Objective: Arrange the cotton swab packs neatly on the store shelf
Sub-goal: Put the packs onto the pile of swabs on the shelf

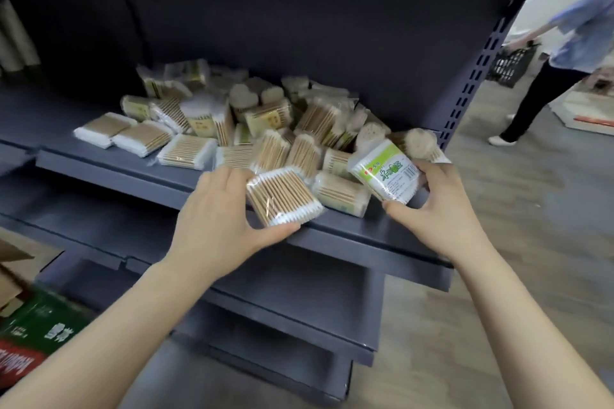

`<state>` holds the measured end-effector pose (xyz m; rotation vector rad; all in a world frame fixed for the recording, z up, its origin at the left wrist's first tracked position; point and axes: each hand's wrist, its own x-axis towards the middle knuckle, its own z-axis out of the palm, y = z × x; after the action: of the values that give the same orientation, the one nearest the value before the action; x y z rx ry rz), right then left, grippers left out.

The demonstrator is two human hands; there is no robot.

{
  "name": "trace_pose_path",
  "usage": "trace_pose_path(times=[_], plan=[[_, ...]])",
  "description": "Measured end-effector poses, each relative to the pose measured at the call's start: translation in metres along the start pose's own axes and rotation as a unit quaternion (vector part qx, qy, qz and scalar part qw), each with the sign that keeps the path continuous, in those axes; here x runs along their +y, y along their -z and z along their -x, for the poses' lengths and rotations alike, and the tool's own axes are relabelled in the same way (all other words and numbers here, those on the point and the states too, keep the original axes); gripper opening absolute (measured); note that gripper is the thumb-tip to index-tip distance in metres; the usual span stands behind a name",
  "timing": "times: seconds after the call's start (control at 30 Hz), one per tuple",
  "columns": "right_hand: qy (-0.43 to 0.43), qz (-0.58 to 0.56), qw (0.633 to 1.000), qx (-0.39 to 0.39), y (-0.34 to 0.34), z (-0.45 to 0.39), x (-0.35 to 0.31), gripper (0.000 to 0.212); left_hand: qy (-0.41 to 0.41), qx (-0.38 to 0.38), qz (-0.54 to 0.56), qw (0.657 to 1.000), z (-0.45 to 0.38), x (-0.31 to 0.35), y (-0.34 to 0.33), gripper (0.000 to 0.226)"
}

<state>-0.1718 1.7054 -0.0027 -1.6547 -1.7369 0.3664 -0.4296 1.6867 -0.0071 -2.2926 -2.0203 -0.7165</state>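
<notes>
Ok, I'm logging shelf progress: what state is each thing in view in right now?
Left hand: grips a clear pack of wooden cotton swabs, plain side up.
Right hand: holds a green-and-white labelled swab pack, label up.
Jumbled heap of swab packs: unsorted.
Three flat packs at the left: lying side by side.
Dark grey metal shelf: partly filled.

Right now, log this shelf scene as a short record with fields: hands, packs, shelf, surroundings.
left hand: left hand grips a clear plastic pack of wooden cotton swabs, plain side up
right hand: right hand grips a clear swab pack with a green-and-white label
pile: jumbled heap of swab packs on the grey metal shelf
tidy part: two flat packs side by side at the heap's left
surroundings: green and red cardboard carton lower left; a person with a black basket at right
</notes>
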Motion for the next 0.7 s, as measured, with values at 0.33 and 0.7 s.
trace_pose_path(times=[0.33,0.7], plan=[[-0.018,0.013,0.999,0.034,-0.025,-0.031,-0.022,0.067,-0.026,0.037,-0.002,0.999,-0.066,-0.016,0.006,0.085],[-0.019,0.042,0.997,0.062,-0.057,-0.038,-0.029,0.065,-0.005,0.044,-0.020,0.999,-0.114,-0.015,-0.012,0.086]])
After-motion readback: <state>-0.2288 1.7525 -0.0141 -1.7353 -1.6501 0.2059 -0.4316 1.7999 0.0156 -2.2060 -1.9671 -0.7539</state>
